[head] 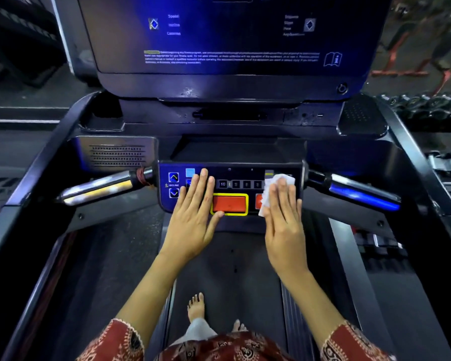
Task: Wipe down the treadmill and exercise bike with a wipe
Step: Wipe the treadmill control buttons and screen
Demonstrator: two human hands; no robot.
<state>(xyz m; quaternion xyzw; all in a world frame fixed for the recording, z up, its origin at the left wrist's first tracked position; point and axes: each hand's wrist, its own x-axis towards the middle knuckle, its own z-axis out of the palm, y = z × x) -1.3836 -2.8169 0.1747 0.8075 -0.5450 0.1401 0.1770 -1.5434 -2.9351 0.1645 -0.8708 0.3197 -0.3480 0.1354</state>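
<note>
I stand on a dark treadmill whose button panel [229, 175] sits between two chrome grip bars. My right hand [284, 217] lies flat with straight fingers on the panel's right side, pressing a white wipe [267, 190] against it; the wipe shows at the fingertips and along the hand's left edge. My left hand [195, 212] rests flat on the panel's left part, fingers straight, thumb touching the red stop button [229, 204]. The large console screen [229, 35] rises behind. No exercise bike can be made out.
The left grip bar [104, 185] and right grip bar [354, 190] stick out sideways from the panel. The belt [229, 269] runs below, with my bare feet on it. A dumbbell rack [427, 108] stands at the right, and red-framed equipment sits at the far right.
</note>
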